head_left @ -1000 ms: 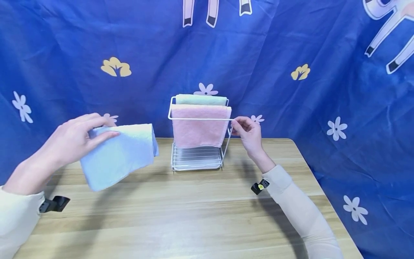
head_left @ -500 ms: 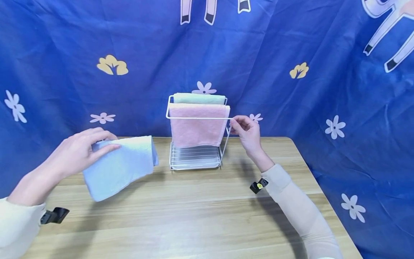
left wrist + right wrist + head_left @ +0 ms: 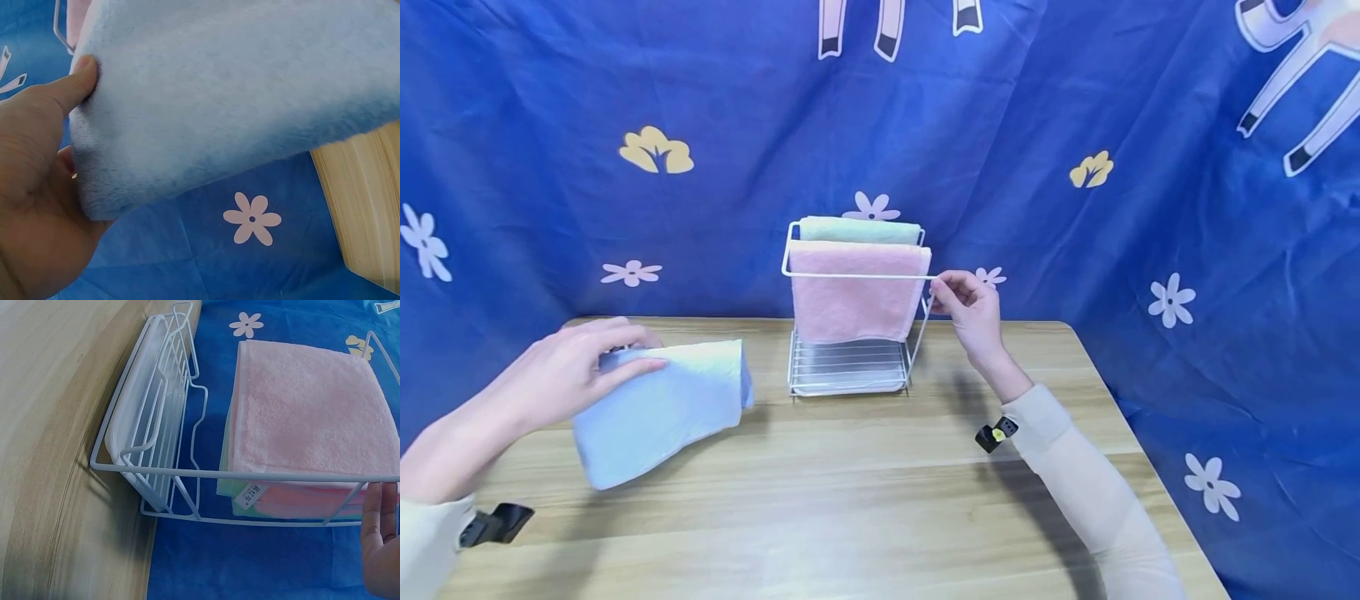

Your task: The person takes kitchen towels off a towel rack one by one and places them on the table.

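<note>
A folded light blue towel (image 3: 658,412) hangs from my left hand (image 3: 568,367), pinched along its top edge between thumb and fingers. In the left wrist view the thumb lies on the fuzzy face of the blue towel (image 3: 225,94). My right hand (image 3: 970,312) pinches the front top corner of a white wire rack (image 3: 850,276). Over the rack's bars hang a pink towel (image 3: 857,308) and, behind it, a mint green towel (image 3: 857,228). A small white label shows at the side of the pink towel (image 3: 312,406) in the right wrist view.
The rack stands near the back edge of a wooden table (image 3: 820,492), with a slatted tray (image 3: 850,367) at its base. A blue curtain (image 3: 760,125) with flower prints hangs close behind and along the right side.
My left hand has come down and slightly left with the blue towel, lower over the table. The right hand keeps its pinch on the rack's corner. The view has shifted slightly.
</note>
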`<state>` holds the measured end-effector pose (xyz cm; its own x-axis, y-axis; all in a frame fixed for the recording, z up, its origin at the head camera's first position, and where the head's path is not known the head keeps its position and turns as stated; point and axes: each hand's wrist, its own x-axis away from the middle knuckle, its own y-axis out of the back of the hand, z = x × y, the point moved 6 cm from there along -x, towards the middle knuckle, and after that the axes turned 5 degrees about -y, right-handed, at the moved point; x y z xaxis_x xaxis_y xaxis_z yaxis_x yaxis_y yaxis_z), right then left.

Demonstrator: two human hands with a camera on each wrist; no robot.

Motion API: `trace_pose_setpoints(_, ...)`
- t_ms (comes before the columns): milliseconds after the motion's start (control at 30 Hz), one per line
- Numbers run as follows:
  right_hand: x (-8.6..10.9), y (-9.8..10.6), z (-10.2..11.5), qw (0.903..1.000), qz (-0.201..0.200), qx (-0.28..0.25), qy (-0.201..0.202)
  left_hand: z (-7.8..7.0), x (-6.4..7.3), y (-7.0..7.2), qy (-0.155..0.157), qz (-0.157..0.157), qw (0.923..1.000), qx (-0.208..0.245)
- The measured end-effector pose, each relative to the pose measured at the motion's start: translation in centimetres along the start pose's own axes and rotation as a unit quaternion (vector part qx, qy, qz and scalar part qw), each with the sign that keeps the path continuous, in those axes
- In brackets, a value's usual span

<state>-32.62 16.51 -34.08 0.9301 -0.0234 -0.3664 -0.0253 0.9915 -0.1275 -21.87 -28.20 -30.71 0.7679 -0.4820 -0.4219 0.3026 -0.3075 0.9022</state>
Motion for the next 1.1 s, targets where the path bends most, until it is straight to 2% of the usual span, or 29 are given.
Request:
trace_pose_setpoints(200,0.0,-0.1,-0.1,1.0000,0.004,-0.002,0.005,-0.7,0.3,-0.8,-0.021,0.023,0.9994,0.017)
trace_pose_setpoints(367,0.0,-0.1,-0.1,1.0000,0.007,-0.001,0.006,-0.8,0.3,-1.7,-0.029,0.027,0.9991,0.015)
trace_pose_setpoints(733,0.0,-0.1,0.0,0.9999,0.013,-0.004,0.008,0.1,-1.0,-3.7,0.009,0.081,0.9958,0.041)
trace_pose_setpoints(833,-0.1,0.0,0.0,0.9999,0.012,-0.004,0.009,0.4,-1.5,-4.2,0.014,0.085,0.9952,0.046)
trace_pose_setpoints(1033,-0.1,0.1,-0.1,0.9999,0.008,-0.001,0.008,0.9,-2.6,-5.0,0.004,0.068,0.9970,0.036)
trace_pose_setpoints(1100,-0.1,0.1,0.0,0.9999,0.006,-0.001,0.008,1.2,-3.0,-5.4,0.004,0.073,0.9966,0.038)
